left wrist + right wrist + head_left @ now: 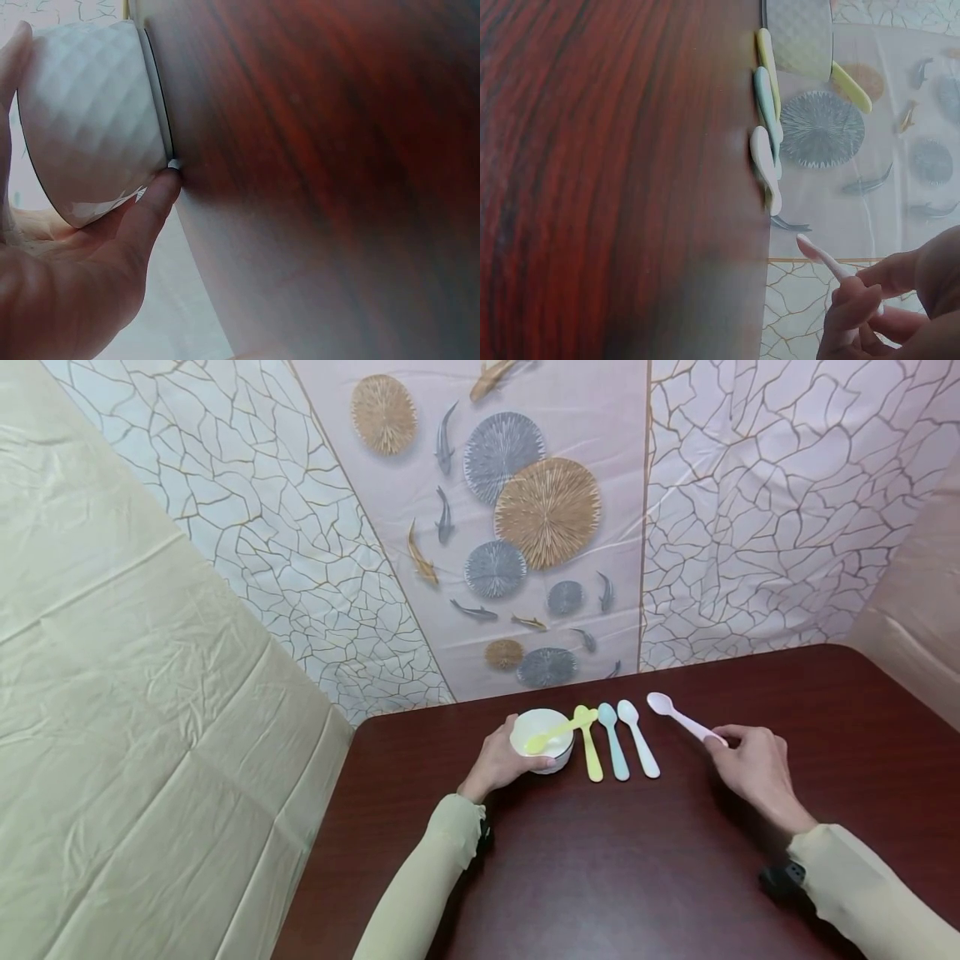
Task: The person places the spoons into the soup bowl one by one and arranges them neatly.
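My left hand (501,760) grips a white bowl (90,112) with a diamond-textured outside, thumb on the near side and fingers round the left. Inside the bowl leans a yellow spoon (561,732), its handle sticking out over the right rim. At the right, my right hand (753,766) pinches a pale pink spoon (686,721) by the end of its handle, the spoon's head pointing away to the upper left. Between the hands lie a second yellow spoon (592,758), a light blue spoon (615,743) and a white spoon (640,742), side by side with handles toward me.
The dark reddish-brown table (600,868) ends at a back edge close behind the bowl and spoons. A patterned cloth (547,527) with fish and round motifs hangs behind it. Beige cloth (150,693) covers the left side.
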A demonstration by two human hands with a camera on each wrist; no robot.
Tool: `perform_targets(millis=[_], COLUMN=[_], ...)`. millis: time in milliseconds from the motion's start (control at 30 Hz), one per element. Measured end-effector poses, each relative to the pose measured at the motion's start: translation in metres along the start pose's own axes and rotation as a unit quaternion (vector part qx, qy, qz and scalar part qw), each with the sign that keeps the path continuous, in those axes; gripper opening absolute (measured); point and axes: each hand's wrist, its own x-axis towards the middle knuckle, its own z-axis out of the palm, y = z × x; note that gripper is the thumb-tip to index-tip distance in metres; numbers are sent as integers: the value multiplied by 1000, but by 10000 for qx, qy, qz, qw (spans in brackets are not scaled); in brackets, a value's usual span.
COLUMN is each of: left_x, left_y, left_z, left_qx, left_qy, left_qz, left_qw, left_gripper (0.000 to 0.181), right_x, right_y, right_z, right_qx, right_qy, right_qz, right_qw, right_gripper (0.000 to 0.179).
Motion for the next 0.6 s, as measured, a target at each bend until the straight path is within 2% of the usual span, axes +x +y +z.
perform_targets(millis=[267, 600], left_x=[1, 0], left_y=[-1, -1], left_z=[1, 0], left_qx=[-20, -55], left_qy=[19, 12], left_qz=[86, 157], left_qw=[10000, 9999], left_gripper=[115, 113], right_x=[-1, -4], right_y=[-1, -16], right_z=[-6, -15], right_qx=[68, 264], right_qy=[138, 330], right_qz=[249, 574], right_qw=[9996, 9975], right_gripper=[29, 35])
